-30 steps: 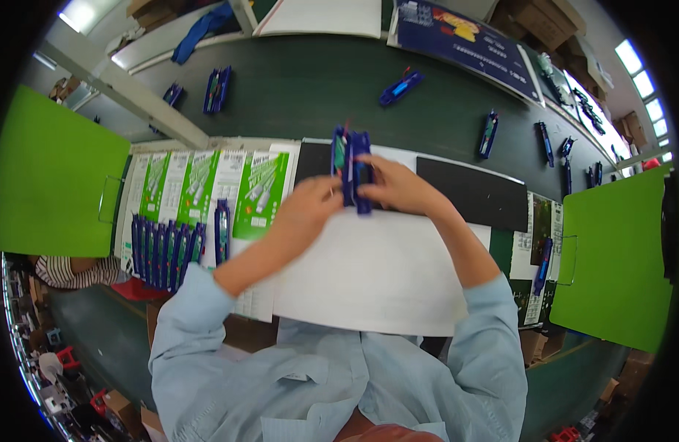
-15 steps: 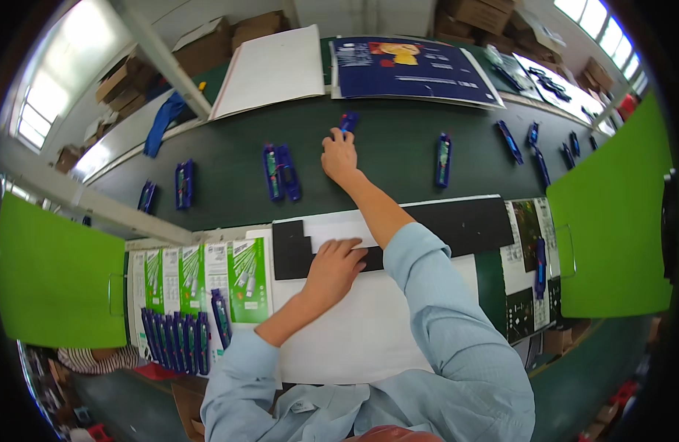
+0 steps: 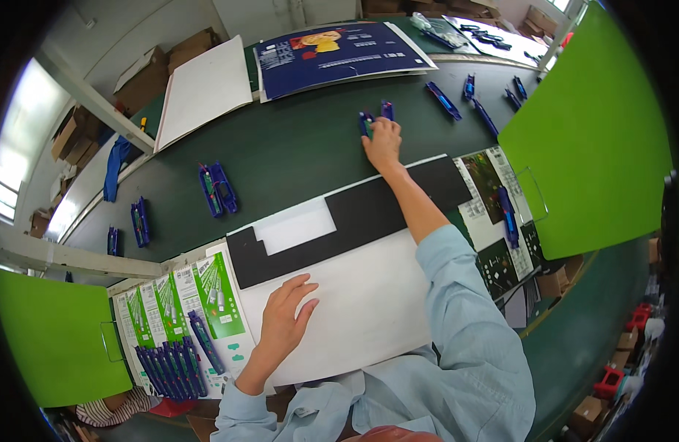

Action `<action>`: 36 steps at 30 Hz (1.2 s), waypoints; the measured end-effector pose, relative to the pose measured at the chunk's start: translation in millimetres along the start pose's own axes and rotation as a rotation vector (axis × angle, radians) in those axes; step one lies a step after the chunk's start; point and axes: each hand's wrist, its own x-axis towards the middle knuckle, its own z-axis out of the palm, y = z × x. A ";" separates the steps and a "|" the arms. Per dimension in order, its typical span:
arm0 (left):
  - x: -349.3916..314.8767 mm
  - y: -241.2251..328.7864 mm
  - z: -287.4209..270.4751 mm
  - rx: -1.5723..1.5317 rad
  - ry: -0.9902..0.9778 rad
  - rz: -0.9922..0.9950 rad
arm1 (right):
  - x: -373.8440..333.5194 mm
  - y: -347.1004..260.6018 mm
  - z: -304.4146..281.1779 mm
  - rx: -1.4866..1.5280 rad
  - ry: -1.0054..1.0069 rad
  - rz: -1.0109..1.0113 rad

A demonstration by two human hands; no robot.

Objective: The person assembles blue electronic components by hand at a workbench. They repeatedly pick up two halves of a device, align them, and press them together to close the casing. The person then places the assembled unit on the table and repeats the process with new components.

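Note:
My right hand (image 3: 384, 144) reaches over the dark green work surface, fingers curled down on a slim dark-blue plastic case (image 3: 387, 110). A similar case with a green strip inside (image 3: 367, 121) stands right beside it, partly covered by my fingers. My left hand (image 3: 283, 318) hovers at the white sheet (image 3: 354, 317), fingers spread and holding nothing. Beyond that hand lies a black board (image 3: 406, 195) with a stepped cut-out showing white beneath. A pair of blue cases (image 3: 217, 188) sits farther left on the green surface.
Several blue cases (image 3: 170, 368) stand in a row on green-and-white printed sheets (image 3: 220, 298). Green panels (image 3: 590, 162) rise on both sides. One case (image 3: 508, 217) rests on a printed board at right. A dark-blue printed board (image 3: 339, 59) lies at the back.
The view has turned and shifted right. My right hand has brought its case rightward beside another one. My left hand has drawn back from the black board, fingers opening.

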 end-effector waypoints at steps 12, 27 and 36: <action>-3.2 16.3 60.7 -0.910 0.278 -0.370 | -171.0 -128.2 -145.3 0.660 -0.213 -0.448; -61.1 -45.2 71.2 -0.006 0.610 -0.310 | -304.9 -147.7 -221.7 0.510 -0.670 -0.559; -0.3 -108.0 47.6 0.359 0.564 -0.263 | -172.4 -217.3 -14.7 0.387 -0.375 -0.730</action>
